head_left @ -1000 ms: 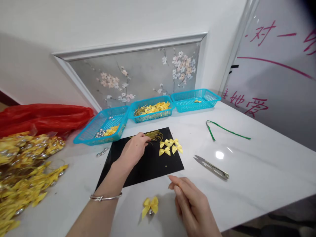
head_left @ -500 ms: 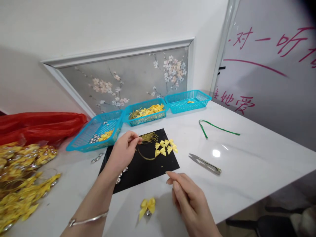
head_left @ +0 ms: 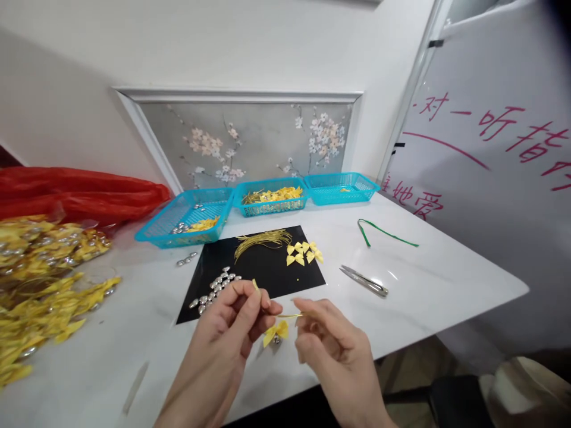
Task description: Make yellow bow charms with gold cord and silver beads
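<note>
Between my two hands runs a thin gold cord (head_left: 289,315). My left hand (head_left: 238,321) is closed, pinching the cord with a short end standing up above the thumb. My right hand (head_left: 334,345) has its fingers curled around the cord's other part. Just behind and below the cord, a yellow bow with a silver bell-like bead (head_left: 276,334) lies on the white table. Beyond my hands a black mat (head_left: 263,276) carries a bundle of gold cords (head_left: 263,239), several small yellow bows (head_left: 304,252) and a cluster of silver beads (head_left: 218,285).
Thread snips (head_left: 364,281) and a green ribbon (head_left: 388,232) lie to the right. Blue baskets stand along the wall: left (head_left: 151,233), middle (head_left: 272,208), right (head_left: 330,195). Finished-looking yellow strands (head_left: 49,309) and a red bag (head_left: 80,193) occupy the left.
My left hand has come back from the cord bundle toward me with a gold cord. My right hand has closed on that cord. The view has shifted slightly.
</note>
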`<state>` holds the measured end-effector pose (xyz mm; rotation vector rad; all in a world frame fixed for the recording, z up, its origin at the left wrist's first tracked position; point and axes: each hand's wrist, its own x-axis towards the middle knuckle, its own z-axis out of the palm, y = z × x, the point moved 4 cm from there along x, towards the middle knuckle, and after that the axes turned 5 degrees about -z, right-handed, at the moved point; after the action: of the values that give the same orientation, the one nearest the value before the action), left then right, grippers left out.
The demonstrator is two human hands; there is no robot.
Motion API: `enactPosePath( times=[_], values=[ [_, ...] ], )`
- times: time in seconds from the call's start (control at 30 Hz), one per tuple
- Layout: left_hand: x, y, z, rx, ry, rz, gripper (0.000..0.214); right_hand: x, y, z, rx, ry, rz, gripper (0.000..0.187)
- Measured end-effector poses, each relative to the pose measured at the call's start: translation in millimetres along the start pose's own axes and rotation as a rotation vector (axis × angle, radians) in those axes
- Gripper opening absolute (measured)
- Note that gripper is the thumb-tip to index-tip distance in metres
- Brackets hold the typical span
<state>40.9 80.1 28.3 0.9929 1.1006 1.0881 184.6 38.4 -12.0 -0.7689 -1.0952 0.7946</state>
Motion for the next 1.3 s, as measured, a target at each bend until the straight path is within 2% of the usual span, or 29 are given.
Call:
enactPosePath(
  times=[0.07, 0.23, 0.3, 0.47, 0.63, 0.73, 0.83, 0.97, 1.07, 1.17, 1.3],
  values=[
    [-10, -5, -3.0, 0.017, -0.001, 0.015, 0.022, 0, -4, 6, -0.03, 0.01, 0.026, 0.018],
    [-29, -17, -13.3, 0.061, 0.015, 0.012, 0.02, 0, -12, 14, -0.135, -0.076, -0.002, 0.024],
    [-35, -19, -16.4, 0.103, 0.008, -0.013, 0.024, -3, -19, 15, -0.199, -0.094, -0.094, 0.022],
    [-54, -14, -17.3, 0.237, -0.039, 0.004, 0.019, -12, -36, 17, -0.353, -0.11, -0.432, 0.024],
    [-67, -10, -17.1, 0.345, -0.073, 0.014, 0.023, -19, -38, 21, -0.394, -0.162, -0.591, 0.031],
    [-72, -14, -18.3, 0.367, -0.148, -0.077, 0.029, -22, -37, 23, -0.411, -0.174, -0.618, 0.033],
    [-75, -18, -18.6, 0.279, -0.227, -0.139, 0.03, -24, -35, 26, -0.403, -0.186, -0.598, 0.033],
    [-78, -21, -22.2, 0.137, -0.171, -0.188, 0.021, -25, -33, 30, -0.349, -0.215, -0.534, 0.034],
    [-79, -23, -25.5, 0.12, -0.121, -0.213, 0.023, -26, -31, 31, -0.359, -0.238, -0.507, 0.031],
    [-79, -24, -27.0, 0.169, -0.171, -0.219, 0.025, -27, -31, 29, -0.367, -0.24, -0.518, 0.031],
    [-78, -25, -28.0, 0.205, -0.231, -0.202, 0.026, -29, -33, 30, -0.379, -0.244, -0.612, 0.036]
  ],
)
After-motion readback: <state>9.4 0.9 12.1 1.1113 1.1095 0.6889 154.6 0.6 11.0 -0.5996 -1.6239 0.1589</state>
